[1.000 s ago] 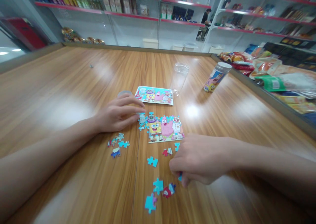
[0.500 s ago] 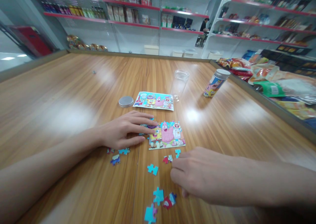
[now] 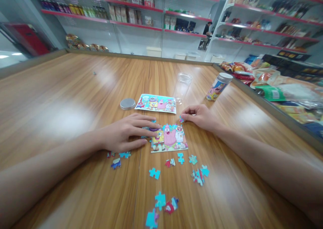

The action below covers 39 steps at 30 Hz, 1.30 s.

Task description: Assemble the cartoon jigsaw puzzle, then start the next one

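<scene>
A partly joined cartoon jigsaw puzzle (image 3: 169, 137) lies flat on the table. My left hand (image 3: 127, 132) rests with fingers stretched over its left side, covering part of it. At its upper right corner my right hand (image 3: 200, 117) pinches a small blue and purple puzzle piece (image 3: 181, 119) between thumb and fingers. Nearer to me lie loose pieces: a light blue piece (image 3: 154, 173), a red and white piece (image 3: 170, 162), another blue piece (image 3: 160, 200) and a small heap (image 3: 200, 175) at the right. Several more lie by my left wrist, such as a blue and white piece (image 3: 116, 163).
Behind the puzzle lies a picture card (image 3: 156, 104), with a silver lid (image 3: 127, 104) to its left. A clear jar (image 3: 183, 87) and a printed canister (image 3: 219, 86) stand farther back. Packaged snacks (image 3: 275, 91) lie beyond the table's right edge. A person (image 3: 206, 34) is far off by the shelves.
My right hand has moved from the loose pieces up to the puzzle's upper right corner, holding a piece there. Pieces it covered now show. My left hand stays in place.
</scene>
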Motion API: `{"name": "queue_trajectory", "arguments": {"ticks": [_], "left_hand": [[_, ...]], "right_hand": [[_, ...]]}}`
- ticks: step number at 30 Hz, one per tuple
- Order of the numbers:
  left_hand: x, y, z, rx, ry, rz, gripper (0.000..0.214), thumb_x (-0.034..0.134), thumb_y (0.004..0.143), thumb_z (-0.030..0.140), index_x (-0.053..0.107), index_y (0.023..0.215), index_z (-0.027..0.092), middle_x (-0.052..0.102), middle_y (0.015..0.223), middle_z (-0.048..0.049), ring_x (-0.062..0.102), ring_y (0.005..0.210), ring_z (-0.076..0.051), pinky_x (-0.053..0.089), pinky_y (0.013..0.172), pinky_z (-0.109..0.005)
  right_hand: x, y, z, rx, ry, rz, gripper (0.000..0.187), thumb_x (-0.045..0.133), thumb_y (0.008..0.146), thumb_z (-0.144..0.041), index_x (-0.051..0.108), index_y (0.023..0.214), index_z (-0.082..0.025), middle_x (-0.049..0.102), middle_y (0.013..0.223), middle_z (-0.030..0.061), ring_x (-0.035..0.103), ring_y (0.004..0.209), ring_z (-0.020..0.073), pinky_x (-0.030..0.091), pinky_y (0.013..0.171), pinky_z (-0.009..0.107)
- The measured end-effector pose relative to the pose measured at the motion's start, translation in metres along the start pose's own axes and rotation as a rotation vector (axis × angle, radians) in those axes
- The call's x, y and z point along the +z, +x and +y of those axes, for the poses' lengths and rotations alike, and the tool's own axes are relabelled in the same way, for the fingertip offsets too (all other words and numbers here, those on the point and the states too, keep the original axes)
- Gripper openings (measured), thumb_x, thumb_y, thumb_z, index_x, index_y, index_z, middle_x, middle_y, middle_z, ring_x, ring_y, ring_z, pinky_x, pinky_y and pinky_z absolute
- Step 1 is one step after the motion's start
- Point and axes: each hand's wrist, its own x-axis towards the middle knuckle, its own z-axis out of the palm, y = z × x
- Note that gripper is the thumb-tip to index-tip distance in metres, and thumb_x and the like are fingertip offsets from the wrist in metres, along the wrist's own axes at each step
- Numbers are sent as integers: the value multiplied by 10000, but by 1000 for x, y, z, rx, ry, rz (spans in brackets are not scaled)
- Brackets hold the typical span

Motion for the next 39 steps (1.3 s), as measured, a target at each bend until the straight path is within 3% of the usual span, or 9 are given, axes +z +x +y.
{"name": "queue_trajectory", "arguments": {"ticks": [5,10,19,29,39], "left_hand": [[1,4,11,37,56,-33,538,590,922,189,527,1453,255,488,1537,-68,358,1484,-321,360,1195,-521],[1,5,13,29,10,-109,528,569,948,202,505,1469,263,510,1520,-56,410,1460,-282,365,1195,-477],[3,4,11,-2,-3,-100,485,593,949,215,551,1428,282,520,1510,-48,471,1418,-272,358,1200,-479],[4,6,12,0,3,-105,480,573,961,220,541,1436,283,507,1522,-36,452,1432,-267,357,1198,-472],[4,6,11,4,-6,-95,477,588,951,221,557,1422,288,515,1515,-41,460,1426,-273,353,1201,-476]], "right_hand": [[4,-3,1,-6,-24,0,232,714,833,-391,739,809,-161,732,742,35,629,641,148,484,618,271],[8,-4,8,-28,-55,15,203,699,850,-365,741,838,-167,716,747,27,594,638,138,454,599,264],[11,-6,8,-73,-93,22,198,690,857,-360,728,838,-166,687,737,25,559,640,138,432,588,263],[7,-6,4,-69,-57,49,263,657,871,-412,682,804,-159,709,755,38,619,666,156,472,609,268],[11,-8,7,-123,-135,15,144,665,877,-307,700,835,-174,667,704,4,554,603,127,413,567,256]]}}
